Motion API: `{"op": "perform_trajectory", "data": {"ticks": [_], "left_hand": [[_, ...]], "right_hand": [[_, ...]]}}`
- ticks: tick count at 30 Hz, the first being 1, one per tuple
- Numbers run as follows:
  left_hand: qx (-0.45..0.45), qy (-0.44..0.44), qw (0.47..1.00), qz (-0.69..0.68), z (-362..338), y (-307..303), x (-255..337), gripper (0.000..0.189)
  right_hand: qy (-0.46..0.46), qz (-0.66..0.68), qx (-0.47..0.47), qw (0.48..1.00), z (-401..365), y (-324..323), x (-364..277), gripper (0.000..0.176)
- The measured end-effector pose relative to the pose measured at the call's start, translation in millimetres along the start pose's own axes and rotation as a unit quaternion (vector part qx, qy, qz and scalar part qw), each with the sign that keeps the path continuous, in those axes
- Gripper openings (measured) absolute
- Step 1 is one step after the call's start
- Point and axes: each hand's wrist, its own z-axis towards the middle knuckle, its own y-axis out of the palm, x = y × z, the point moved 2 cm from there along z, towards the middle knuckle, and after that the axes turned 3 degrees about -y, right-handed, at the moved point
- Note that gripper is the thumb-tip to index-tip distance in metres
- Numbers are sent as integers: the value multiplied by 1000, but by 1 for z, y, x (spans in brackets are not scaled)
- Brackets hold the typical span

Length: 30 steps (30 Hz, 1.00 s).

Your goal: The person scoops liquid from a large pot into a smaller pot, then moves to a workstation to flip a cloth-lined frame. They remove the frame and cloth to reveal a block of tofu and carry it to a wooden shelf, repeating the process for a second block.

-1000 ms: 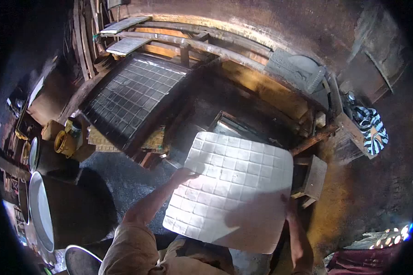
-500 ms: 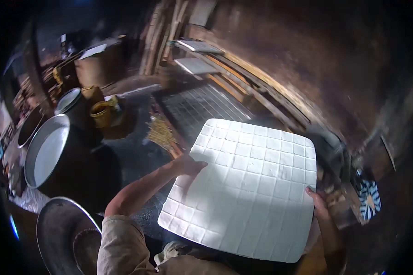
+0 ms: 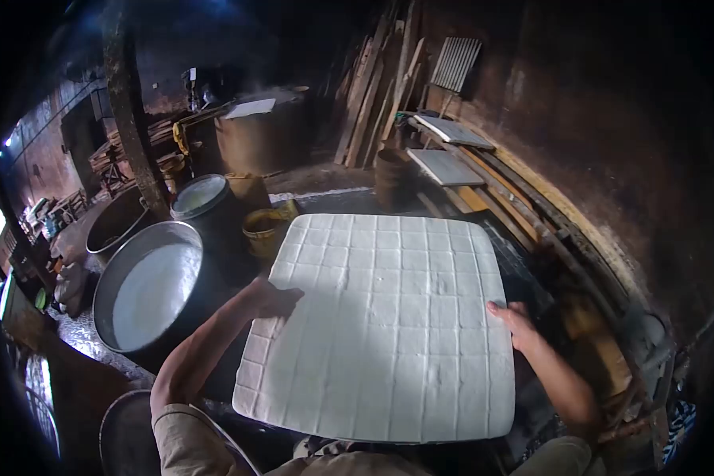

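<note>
A broad white tofu slab, marked with a grid of lines and rounded at the corners, is held out in front of my body. My left hand grips its left edge, thumb lying on the top face. On the opposite side, my right hand clasps the right edge, with its thumb on top and the other fingers mostly hidden underneath. Whatever supports the slab from below is out of sight.
To the left stands a large metal pot with whitish contents, near a smaller lidded vessel and a yellow bucket. Flat boards rest on wooden beams along the right wall. A post rises at the back left.
The view has swung to the right and levelled, bringing more of the back room into sight. The slab now sits squarer and further left in view, still held by both hands.
</note>
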Motion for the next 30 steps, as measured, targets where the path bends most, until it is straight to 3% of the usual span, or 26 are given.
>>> {"op": "perform_trajectory", "data": {"ticks": [1,2,5,8,10,11,12,15,19,20,22,25,26,28,29,30], "left_hand": [[-14,-17,997,-81,12,-20,-19,42],[-11,17,1000,-21,17,-37,-20,43],[10,-117,991,-62,21,-57,3,45],[32,-96,994,-41,92,-99,-44,44],[71,-106,992,-14,95,-101,-13,47],[87,-106,991,-2,90,-89,5,48],[45,-122,974,186,102,-91,16,27],[-14,-114,914,389,172,-158,36,45],[-17,-110,909,401,282,-216,26,44],[5,3,929,371,337,-233,-9,42],[18,124,933,338,383,-242,28,41],[-11,63,870,489,454,-248,84,36],[1,153,845,512,500,-252,77,32],[-105,96,978,153,592,-257,78,26],[-142,54,988,-23,639,-260,77,26],[-175,72,980,-59,668,-252,97,24]], "right_hand": [[-7,-5,-20,1000,26,18,-12,24],[-16,2,-30,999,21,52,-46,25],[-18,-8,-57,998,91,72,-45,28],[-17,5,-81,997,150,118,-67,28],[-20,19,-90,996,197,147,-73,28],[-30,30,-103,994,189,114,-56,28],[-34,38,-108,993,214,120,-53,27],[-18,93,-128,987,293,173,-69,27],[-13,108,-92,990,352,200,-105,25],[-8,112,-74,991,365,201,-117,27],[-15,118,-50,992,402,189,-130,26],[-22,137,-10,990,436,179,-154,25],[-23,132,10,991,448,175,-155,24],[-18,139,20,990,453,178,-173,25],[-20,145,37,988,479,173,-170,25],[-45,131,4,990,495,164,-163,26]]}}
